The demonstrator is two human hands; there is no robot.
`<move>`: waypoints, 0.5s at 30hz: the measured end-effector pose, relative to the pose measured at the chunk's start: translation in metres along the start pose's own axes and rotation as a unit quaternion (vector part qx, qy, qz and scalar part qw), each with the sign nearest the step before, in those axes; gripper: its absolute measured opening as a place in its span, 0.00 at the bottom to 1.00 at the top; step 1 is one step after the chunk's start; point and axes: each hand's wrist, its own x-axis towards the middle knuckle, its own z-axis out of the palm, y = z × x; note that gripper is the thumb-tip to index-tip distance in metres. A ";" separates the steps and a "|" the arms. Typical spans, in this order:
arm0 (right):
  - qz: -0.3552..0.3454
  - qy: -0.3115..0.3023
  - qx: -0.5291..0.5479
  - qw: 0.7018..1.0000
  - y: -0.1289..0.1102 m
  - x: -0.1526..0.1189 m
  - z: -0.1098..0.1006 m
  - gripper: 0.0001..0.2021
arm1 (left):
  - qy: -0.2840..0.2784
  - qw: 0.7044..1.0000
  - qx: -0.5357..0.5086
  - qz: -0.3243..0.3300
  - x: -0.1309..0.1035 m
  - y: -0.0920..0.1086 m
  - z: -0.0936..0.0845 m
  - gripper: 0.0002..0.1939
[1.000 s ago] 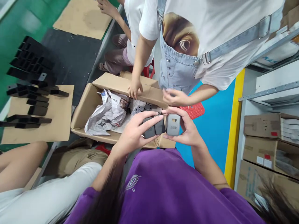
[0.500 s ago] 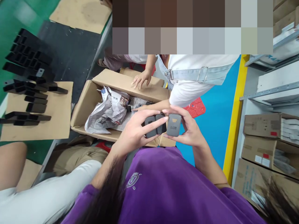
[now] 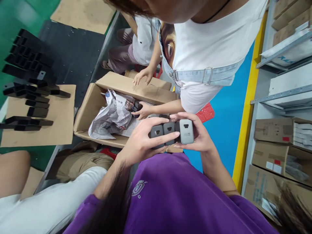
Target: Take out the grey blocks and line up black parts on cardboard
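Note:
In front of my chest, my left hand [image 3: 137, 140] is wrapped round two dark grey rectangular housings [image 3: 169, 130] standing side by side, one finger lying across their near ends. Each end has a small cut-out. Close on the right, my right hand [image 3: 201, 138] grips another grey rectangular housing [image 3: 187, 139], whose end shows a similar cut-out and faint marking. Its end face looks lighter. Something dark shows between the two hands' pieces; I cannot tell whether it is a separate housing. Behind my hands stands an open carton [image 3: 84, 105] with crumpled printed paper [image 3: 113, 113] inside.
Across the carton, a co-worker's hand [image 3: 143, 110] holds a dark piece inside it; the other hand [image 3: 143, 76] is above the far flap. Several black housings [image 3: 37, 112] lie on cardboard at left. Another person's sleeve [image 3: 60, 198] is near left. Shelves with boxes [image 3: 273, 133] stand right.
The housings in my hands have tilted and their ends now catch more light; the right one shifted slightly right. The co-worker leaned in and took hold of a dark piece in the carton.

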 end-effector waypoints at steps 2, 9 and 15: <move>0.001 0.000 0.017 1.000 0.000 0.000 0.000 0.38 | -0.001 1.000 0.005 -0.001 0.000 0.004 0.000 0.24; 0.018 0.010 0.052 0.998 0.000 -0.002 0.001 0.38 | 0.010 1.000 0.014 0.006 0.001 0.012 -0.003 0.21; 0.031 -0.005 0.101 0.994 0.017 -0.002 0.006 0.42 | 0.006 0.999 0.038 -0.009 -0.001 0.016 -0.005 0.22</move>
